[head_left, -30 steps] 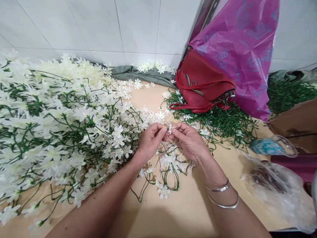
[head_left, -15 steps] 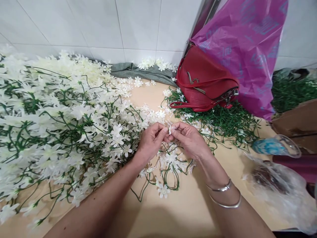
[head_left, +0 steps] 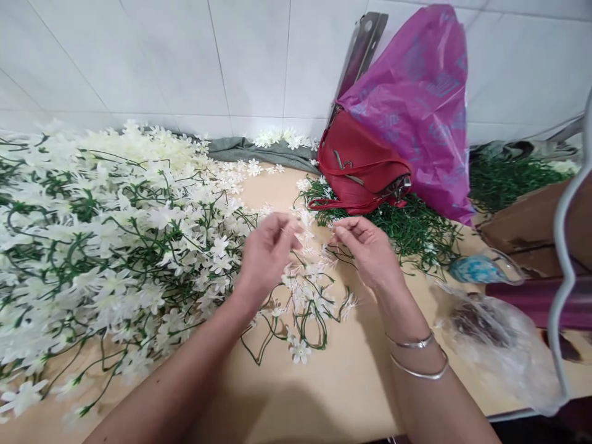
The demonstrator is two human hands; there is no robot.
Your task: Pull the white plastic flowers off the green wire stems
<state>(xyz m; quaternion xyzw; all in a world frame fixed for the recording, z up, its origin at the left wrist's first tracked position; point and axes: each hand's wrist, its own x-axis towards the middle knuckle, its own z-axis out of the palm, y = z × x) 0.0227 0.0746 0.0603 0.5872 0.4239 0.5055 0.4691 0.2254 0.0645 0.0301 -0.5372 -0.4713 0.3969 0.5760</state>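
Note:
My left hand point(head_left: 264, 254) and my right hand point(head_left: 370, 250) hover a short gap apart over a beige table point(head_left: 333, 388). Both have fingertips pinched; the left is blurred and seems to hold a thin pale bit, too small to name. The right pinch is also unclear. Under them lies a small green sprig with white plastic flowers point(head_left: 309, 296). A big heap of white artificial flowers on green stems point(head_left: 115, 234) fills the left side, touching my left hand's edge. Two silver bangles point(head_left: 416, 357) ring my right wrist.
A red handbag point(head_left: 356, 166) and a purple plastic bag point(head_left: 416, 105) lean on the tiled wall behind a pile of bare green stems point(head_left: 416, 228). A clear plastic bag point(head_left: 494, 345), a cardboard box point(head_left: 531, 228) and a white wire frame point(head_left: 562, 259) stand at right. Grey cloth point(head_left: 250, 148) lies at the back.
My hands, pinched together on a small white flower before, have pulled apart sideways. The camera has tilted up and shifted, bringing the wire frame into view.

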